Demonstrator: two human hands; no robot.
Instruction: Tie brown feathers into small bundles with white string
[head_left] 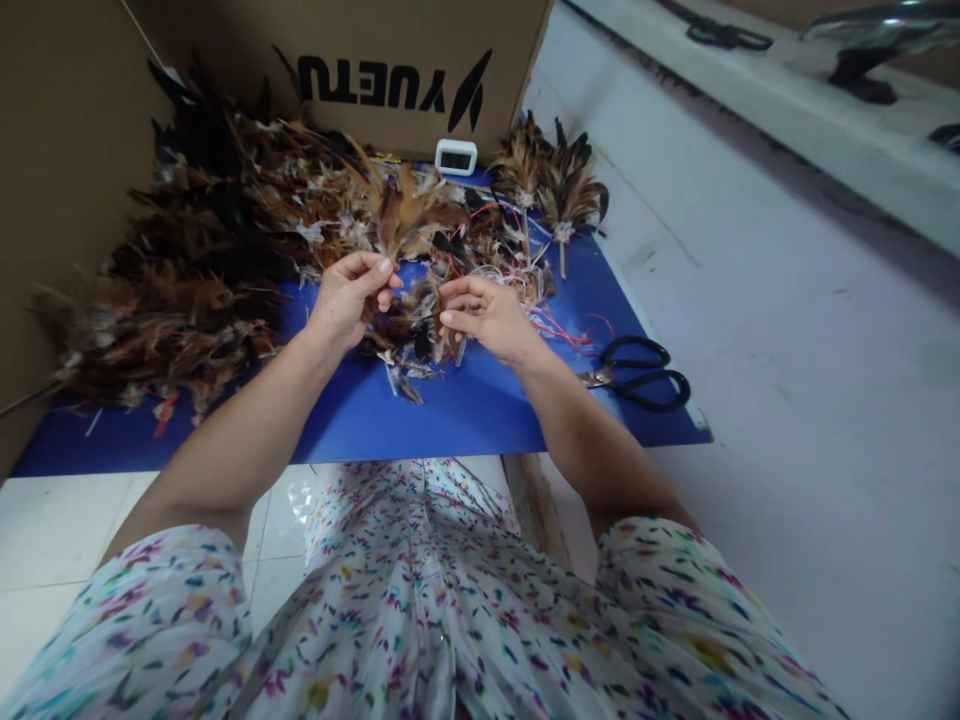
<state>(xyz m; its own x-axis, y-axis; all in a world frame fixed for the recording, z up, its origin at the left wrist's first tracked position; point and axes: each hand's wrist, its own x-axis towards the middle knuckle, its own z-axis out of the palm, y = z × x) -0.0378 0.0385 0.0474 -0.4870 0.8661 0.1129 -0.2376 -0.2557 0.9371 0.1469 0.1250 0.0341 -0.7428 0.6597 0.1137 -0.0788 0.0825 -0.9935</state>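
My left hand pinches a fan of brown feathers by its lower end, with the tips pointing up and away from me. Close beside it, my right hand has its thumb and fingers closed around the edge of some loose dark and brown feathers on the blue tabletop. The exact feather between the right fingertips is hard to make out. A large heap of black and brown feathers spreads behind and to the left of my hands.
Black-handled scissors lie at the right edge. Red and white strings tangle near them. Two tied feather bunches stand at the back right, near a small white digital clock. Cardboard walls the back and left.
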